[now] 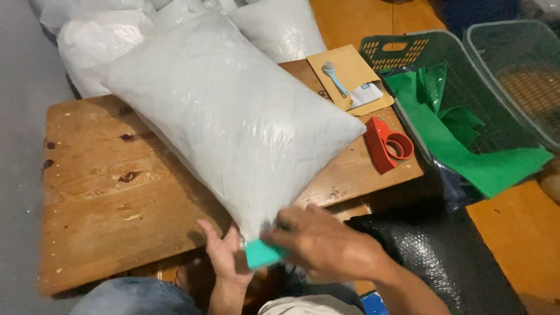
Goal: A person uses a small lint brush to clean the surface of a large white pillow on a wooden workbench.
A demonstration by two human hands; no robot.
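Lying on tabletop (116, 192), bagged pillow (233, 111) is wrapped; both hands' grips, left hand (224, 256) & right hand (326, 245), pinch near corner w/ teal piece (262, 254); end not yet closed.

A low wooden worktop (99, 192) of knotty, scuffed planks fills the middle of the view. Grey floor (20, 146) runs along its left side, while warm orange boards (519, 233) show to the right and beyond the far edge. Two dark mesh baskets (501, 87) stand at the right. A black, glossy sheet (443, 256), perhaps bubble wrap, lies below them. The light is soft and even.
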